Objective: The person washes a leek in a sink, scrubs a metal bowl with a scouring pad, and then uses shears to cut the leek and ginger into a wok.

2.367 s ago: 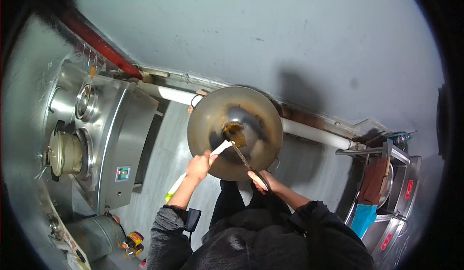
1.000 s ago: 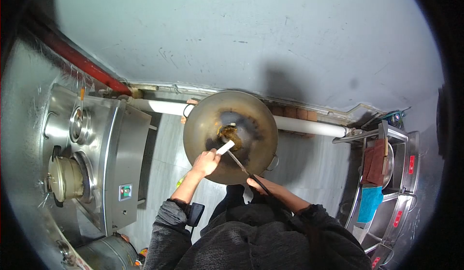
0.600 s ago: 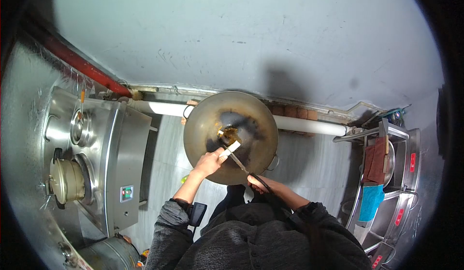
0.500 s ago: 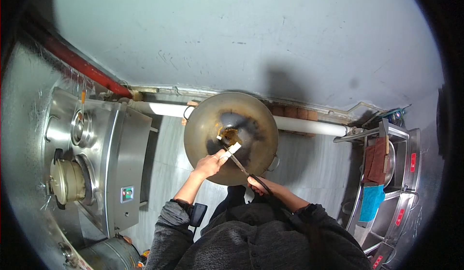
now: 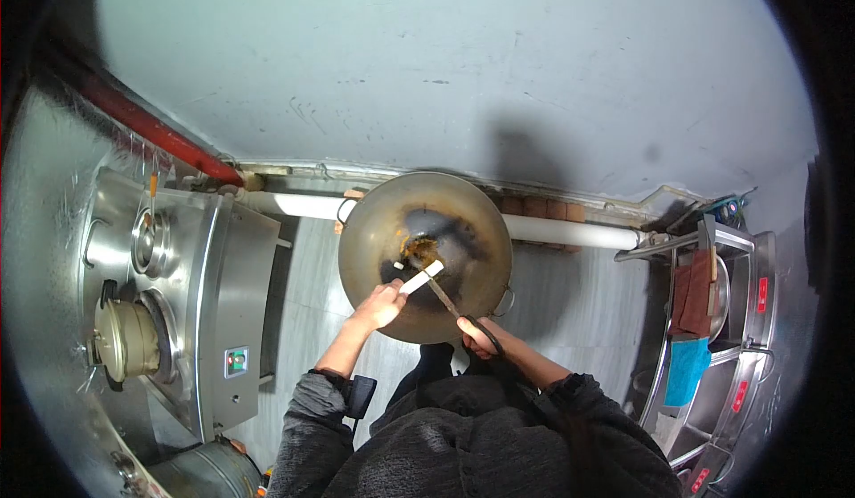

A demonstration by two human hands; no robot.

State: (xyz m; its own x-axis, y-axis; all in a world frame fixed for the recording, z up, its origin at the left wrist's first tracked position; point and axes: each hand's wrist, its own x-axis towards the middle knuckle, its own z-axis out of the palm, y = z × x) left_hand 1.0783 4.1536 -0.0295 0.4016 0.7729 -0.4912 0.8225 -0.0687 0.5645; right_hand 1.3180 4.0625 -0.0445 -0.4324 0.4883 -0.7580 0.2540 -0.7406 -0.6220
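Stalk [image 5: 424, 276] is over the near half of the wok [image 5: 370, 231], held by the left hand [image 5: 383, 305]. The right hand [image 5: 478, 336] holds the scissors [image 5: 443, 296], blades by its far end. A white bit [image 5: 398, 265] lies inside.

Looks like kitchen, likely commercial. Shown by large wok [image 5: 476, 222] beneath left hand [image 5: 383, 304]; by stainless-steel cooking unit [image 5: 236, 275] left of that hand, bearing lidded pot [image 5: 125, 339] and fitted with switch panel [image 5: 236, 363]; by steel rack [image 5: 734, 243], hung with brown cloth [image 5: 693, 293] and blue cloth [image 5: 686, 371], right of right hand [image 5: 479, 336].
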